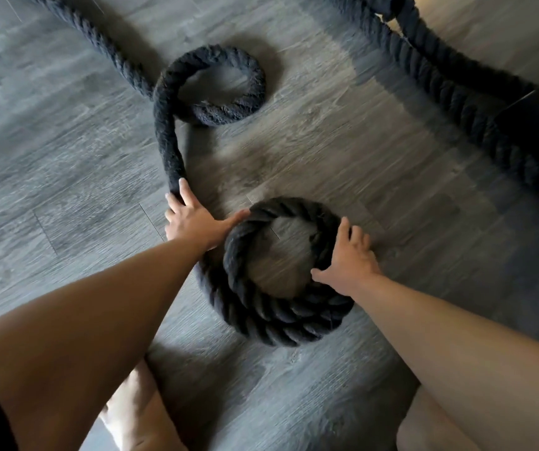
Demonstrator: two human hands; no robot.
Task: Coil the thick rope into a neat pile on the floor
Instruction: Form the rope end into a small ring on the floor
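Rope [164,125] runs forward from my left hand [193,222], which grips it just left of the coil [278,317]; my right hand [346,255] rests spread-fingered on the coil.

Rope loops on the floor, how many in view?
2. A coiled ring near the person, right hand on it, left hand gripping the rope feeding it; a loose loop farther off, upper centre. The ring stacks turns; some may be hidden.

Hands: two, left hand [193,219] and right hand [349,255]. Rope [167,125] windings: two, one stacked coil [278,317] and one single loop [248,73]. Loose lengths: two. Floor [66,141]: one.
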